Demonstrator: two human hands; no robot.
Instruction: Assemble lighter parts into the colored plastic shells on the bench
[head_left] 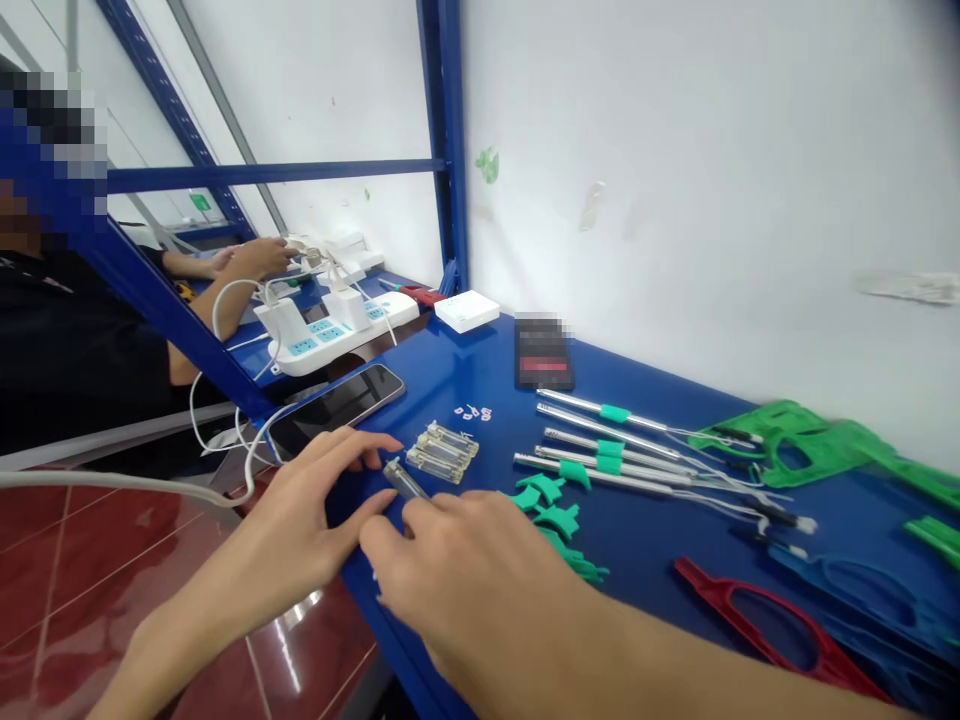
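Observation:
My right hand (469, 565) is closed at the table's near left edge, fingers curled over a small clear plastic piece (403, 480) whose far end sticks out. My left hand (326, 505) is beside it, thumb and forefinger apart around that end, with nothing visibly held. Just beyond lie several similar clear pieces (444, 452) in a small group. Tiny pinkish bits (472, 412) are scattered behind them. To the right of my right hand is a heap of green curved clips (555, 518), partly hidden by the hand.
Several silver rods (600, 463) with green bands and wires lie right. Green (795, 440), red (780, 625) and blue (862, 590) plastic frames are farther right. Left are a phone (337, 408), cables and a power strip (345, 335). Another person's hand (262, 258) works beyond the blue post (187, 310).

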